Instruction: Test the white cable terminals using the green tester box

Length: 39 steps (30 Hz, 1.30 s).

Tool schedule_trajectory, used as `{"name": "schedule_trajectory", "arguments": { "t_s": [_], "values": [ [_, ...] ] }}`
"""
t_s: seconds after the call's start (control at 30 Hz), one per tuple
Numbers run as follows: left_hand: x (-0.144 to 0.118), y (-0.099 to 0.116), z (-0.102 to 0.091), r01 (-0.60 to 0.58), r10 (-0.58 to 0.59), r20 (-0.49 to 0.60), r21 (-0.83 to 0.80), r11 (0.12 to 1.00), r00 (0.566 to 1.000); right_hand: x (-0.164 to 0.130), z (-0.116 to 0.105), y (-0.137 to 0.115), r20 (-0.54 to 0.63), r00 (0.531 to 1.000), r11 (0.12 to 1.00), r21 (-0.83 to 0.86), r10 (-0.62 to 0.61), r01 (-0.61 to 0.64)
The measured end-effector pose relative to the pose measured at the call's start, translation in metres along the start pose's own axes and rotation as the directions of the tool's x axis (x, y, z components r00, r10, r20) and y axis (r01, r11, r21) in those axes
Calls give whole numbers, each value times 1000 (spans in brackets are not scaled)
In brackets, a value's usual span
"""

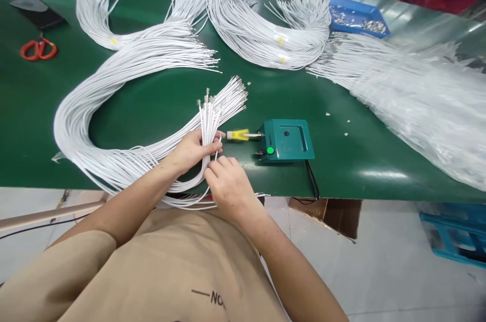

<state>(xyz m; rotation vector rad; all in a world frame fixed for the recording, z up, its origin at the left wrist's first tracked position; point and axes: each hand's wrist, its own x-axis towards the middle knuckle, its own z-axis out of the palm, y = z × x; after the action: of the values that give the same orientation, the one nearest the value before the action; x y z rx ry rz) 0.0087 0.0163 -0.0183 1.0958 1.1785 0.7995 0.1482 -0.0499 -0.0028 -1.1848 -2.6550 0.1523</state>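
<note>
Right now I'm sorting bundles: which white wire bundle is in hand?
The near bundle looping left; the left hand grips it beside the green box. The others lie untouched.

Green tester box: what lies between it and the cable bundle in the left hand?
In the head view, only a yellow probe tip on a metal rod juts from the green tester box toward the cable bundle; otherwise bare green table.

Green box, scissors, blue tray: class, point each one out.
Green box (290,138), head view, top face.
Scissors (38,49), head view, orange handles.
Blue tray (343,8), head view, bare floor.
</note>
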Motion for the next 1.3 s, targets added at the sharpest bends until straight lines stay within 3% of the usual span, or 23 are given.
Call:
{"name": "schedule_trajectory", "arguments": {
  "t_s": [0.1,0.17,0.3,0.37,0.43,0.47,0.53,0.63,0.7,0.87,1.03,1.13,1.3],
  "values": [
    [-4,1,0,25,-21,41,-91,996,999,-1,1,-13,70,997,999,-41,34,-31],
    [-7,4,0,73,-62,73,-170,983,995,-3,-3,-22,178,980,996,-21,85,-83],
    [-13,7,-3,115,-106,54,-210,971,993,-6,-22,-23,409,894,957,135,183,-258],
    [-17,6,-4,95,-88,47,-165,982,995,-2,-35,-11,368,883,887,243,291,-393],
    [-21,4,-4,65,-59,55,-112,992,997,7,-44,7,200,853,725,456,482,-517],
    [-24,3,-4,51,-46,59,-89,995,997,12,-46,16,114,817,629,581,566,-517],
    [-28,1,-2,43,-39,65,-57,997,997,23,-47,30,50,750,464,758,659,-458],
    [-34,4,1,69,-65,59,-74,995,996,34,-42,37,69,727,295,884,683,-361],
    [-35,7,1,53,-50,21,-144,988,999,36,-38,34,75,714,239,914,697,-329],
    [-27,10,0,-113,105,-45,-238,965,993,35,-31,24,123,711,147,940,693,-307],
    [-22,9,3,-148,141,-62,-140,979,988,33,-25,24,164,664,49,956,730,-290],
    [-22,10,4,-143,140,-76,-42,989,987,32,-20,26,189,659,-25,968,728,-250],
    [-23,12,4,-160,157,-95,-18,987,983,32,-10,26,402,689,-464,879,603,-106]
  ]
}}
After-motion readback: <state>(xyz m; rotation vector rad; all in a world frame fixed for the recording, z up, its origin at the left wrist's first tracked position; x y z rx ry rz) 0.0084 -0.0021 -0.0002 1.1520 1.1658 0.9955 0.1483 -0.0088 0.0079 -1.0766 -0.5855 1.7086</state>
